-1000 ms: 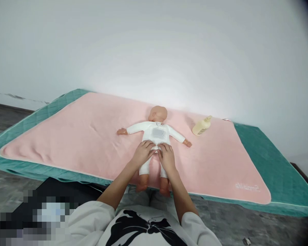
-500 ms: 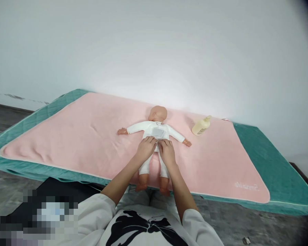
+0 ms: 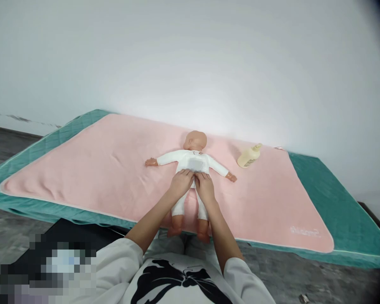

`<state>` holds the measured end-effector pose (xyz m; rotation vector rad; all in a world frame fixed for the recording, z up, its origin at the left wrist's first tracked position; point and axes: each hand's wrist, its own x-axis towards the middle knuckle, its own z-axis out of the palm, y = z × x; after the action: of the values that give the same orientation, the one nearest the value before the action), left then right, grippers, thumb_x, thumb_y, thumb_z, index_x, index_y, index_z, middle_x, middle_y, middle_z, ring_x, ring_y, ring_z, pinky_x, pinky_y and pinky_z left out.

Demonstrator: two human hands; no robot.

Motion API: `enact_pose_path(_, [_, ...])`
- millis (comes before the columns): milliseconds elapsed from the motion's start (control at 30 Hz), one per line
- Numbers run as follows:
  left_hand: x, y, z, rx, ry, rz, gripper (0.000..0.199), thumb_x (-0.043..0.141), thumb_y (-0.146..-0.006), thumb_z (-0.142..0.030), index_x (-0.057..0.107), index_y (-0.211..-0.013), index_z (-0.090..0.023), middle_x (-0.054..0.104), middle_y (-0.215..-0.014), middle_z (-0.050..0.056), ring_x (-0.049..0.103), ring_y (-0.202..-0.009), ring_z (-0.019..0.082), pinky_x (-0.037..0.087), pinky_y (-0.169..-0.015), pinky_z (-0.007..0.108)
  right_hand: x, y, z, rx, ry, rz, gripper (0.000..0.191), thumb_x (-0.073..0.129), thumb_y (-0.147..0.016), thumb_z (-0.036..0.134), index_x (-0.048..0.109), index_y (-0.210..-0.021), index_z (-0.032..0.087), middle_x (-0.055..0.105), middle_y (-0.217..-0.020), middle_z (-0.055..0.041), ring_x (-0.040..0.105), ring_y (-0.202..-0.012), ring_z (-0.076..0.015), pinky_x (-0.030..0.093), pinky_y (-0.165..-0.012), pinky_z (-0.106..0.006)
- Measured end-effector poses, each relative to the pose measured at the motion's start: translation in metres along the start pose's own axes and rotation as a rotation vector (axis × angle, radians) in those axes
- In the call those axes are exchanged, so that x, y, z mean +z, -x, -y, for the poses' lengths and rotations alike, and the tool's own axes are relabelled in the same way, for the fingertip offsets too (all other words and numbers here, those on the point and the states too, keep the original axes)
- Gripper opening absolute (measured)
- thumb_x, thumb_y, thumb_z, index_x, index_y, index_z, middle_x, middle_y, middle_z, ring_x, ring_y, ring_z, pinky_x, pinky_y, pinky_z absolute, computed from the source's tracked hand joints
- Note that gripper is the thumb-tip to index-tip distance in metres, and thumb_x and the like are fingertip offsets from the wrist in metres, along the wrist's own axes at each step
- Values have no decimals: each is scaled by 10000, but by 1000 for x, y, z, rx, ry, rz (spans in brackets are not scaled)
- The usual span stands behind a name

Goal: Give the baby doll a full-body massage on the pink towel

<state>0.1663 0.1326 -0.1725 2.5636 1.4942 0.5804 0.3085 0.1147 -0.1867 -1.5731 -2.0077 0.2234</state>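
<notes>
Head view is giving me a pink mat (image 3: 126, 169) spreading across the middle of the frame over a green mattress (image 3: 323, 190), with a pale wall (image 3: 190, 63) filling the upper part and a grey floor (image 3: 281, 270) showing at lower right. At frame centre, a white-suited doll (image 3: 194, 163) is lying on the mat, its head pointing up the frame towards the wall, its long axis running nearly vertical, its arms spreading sideways. I'm seeing the left hand (image 3: 181, 183) and right hand (image 3: 204, 187) resting close together on its lower torso, fingers curling; whether they're pinching cloth, I can't tell. Right of centre, a cream bottle (image 3: 248, 156) is resting.
</notes>
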Motion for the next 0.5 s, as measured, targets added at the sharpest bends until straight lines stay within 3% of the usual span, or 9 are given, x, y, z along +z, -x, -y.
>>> enact_pose_path(233, [-4, -11, 1, 1, 42, -80, 218, 520, -901, -190, 602, -1102, -162, 565, -1150, 117, 514, -1099, 256, 466, -941, 401, 1, -14, -2, -7, -7, -126, 297, 453, -861, 65, 685, -1030, 142, 616, -1099, -134, 517, -1053, -265, 447, -972, -410])
enact_pose_path(500, [3, -13, 2, -46, 44, -25, 229, 464, -926, -197, 589, -1115, -162, 559, -1165, 111, 545, -1071, 241, 503, -910, 383, 4, -21, -4, 34, -15, -38, 281, 440, -885, 81, 682, -1022, 121, 603, -1095, -147, 561, -997, -239, 467, -934, -383])
